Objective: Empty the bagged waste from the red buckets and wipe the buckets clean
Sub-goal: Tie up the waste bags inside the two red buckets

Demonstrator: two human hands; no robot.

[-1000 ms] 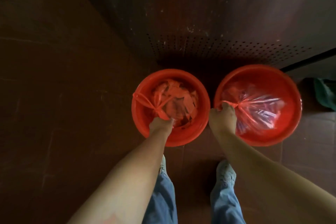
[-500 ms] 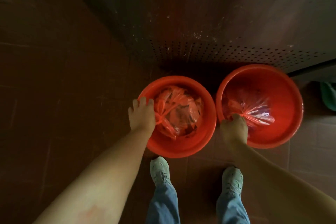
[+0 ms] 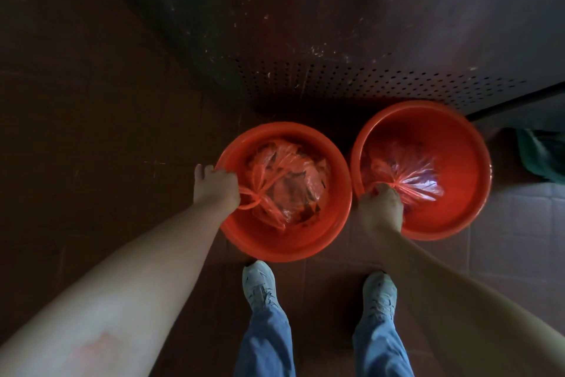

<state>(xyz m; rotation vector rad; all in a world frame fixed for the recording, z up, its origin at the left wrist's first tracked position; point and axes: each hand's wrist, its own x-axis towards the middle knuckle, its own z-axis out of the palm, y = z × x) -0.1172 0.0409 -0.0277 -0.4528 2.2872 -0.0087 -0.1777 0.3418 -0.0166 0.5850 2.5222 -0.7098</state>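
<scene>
Tiled floor (image 3: 91, 132), dark and scuffed, carries everything; a perforated metal panel (image 3: 367, 80) rises behind. Two red buckets stand side by side on the floor, rims nearly touching. The left bucket (image 3: 275, 248) holds a tied clear bag (image 3: 293, 184) of reddish waste. The right bucket (image 3: 458, 138) holds a second clear bag (image 3: 409, 174), gathered to a red-tied neck. Both bags lie inside their buckets. My left hand (image 3: 215, 190) sits at the left bucket's near-left rim, fingers curled round the bag's red tie loops. My right hand (image 3: 379, 208) is inside the right bucket's near wall, fingers closed round the gathered neck. A green cloth (image 3: 541, 156) lies at far right. My pale shoes (image 3: 260, 285) stand just short of the buckets
</scene>
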